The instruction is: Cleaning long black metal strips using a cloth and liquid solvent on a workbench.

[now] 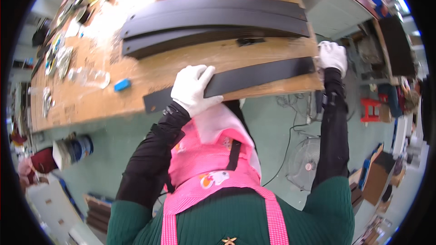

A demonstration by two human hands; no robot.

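A long flat black strip (259, 78) lies slantwise along the near edge of the worktable. Across its left part rests my left hand (194, 88) in a white glove, fingers over the far edge and thumb stretched by the near edge, gripping it. A small hole shows at the strip's left end. My right hand (333, 57), also gloved in white, is beside the table's right edge, just past the strip's right end. Its fingers are curled closed, and whatever they hold is hidden. Behind the strip lies a stack of similar black strips (213, 16), with holes at their ends.
The worktable (122, 104) has a brown cardboard-like cover. On it are a blue block (122, 85), a clear plastic bottle (91, 77), a small black piece (250, 41) and scattered tools at the left. A floor fan (305, 165), cables and a red stool (370, 110) stand below right.
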